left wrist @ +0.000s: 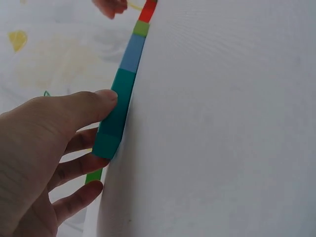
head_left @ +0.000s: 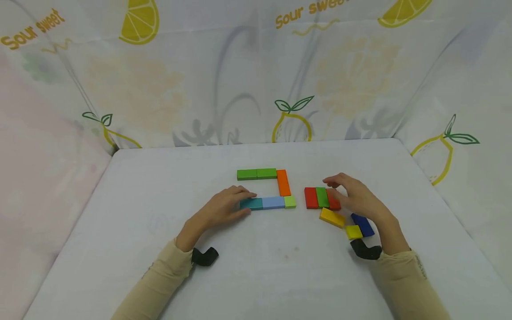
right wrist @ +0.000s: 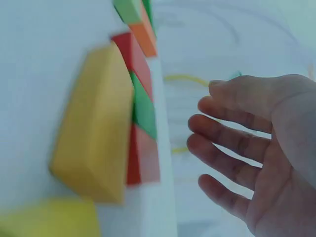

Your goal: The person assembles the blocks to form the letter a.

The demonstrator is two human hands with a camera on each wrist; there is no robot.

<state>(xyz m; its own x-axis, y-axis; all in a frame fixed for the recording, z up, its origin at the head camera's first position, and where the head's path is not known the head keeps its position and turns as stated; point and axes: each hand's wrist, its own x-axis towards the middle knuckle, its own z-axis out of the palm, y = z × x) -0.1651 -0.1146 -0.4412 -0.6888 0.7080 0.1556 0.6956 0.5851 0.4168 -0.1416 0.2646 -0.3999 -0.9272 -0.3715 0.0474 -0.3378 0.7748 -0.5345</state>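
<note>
My left hand [head_left: 225, 205] holds the teal block [head_left: 252, 204] at the left end of a row, the thumb along its near side and the fingers behind. In line with it lie a light blue block [head_left: 274, 202] and a small lime block [head_left: 290, 202]. An orange block [head_left: 283, 183] runs back from the lime one towards two green blocks [head_left: 256, 174] set end to end. My right hand [head_left: 358, 195] hovers with loosely bent fingers and nothing between them. Under and beside it are a red block [head_left: 311, 198], a green block [head_left: 322, 197] and another red block [head_left: 333, 200], side by side.
A golden-yellow block [head_left: 332, 218], a small yellow block [head_left: 354, 232] and a dark blue block [head_left: 363, 225] lie in front of the red ones, near the right wrist. White cloth covers the table [head_left: 256, 275]. A lemon-printed curtain [head_left: 248, 75] hangs behind.
</note>
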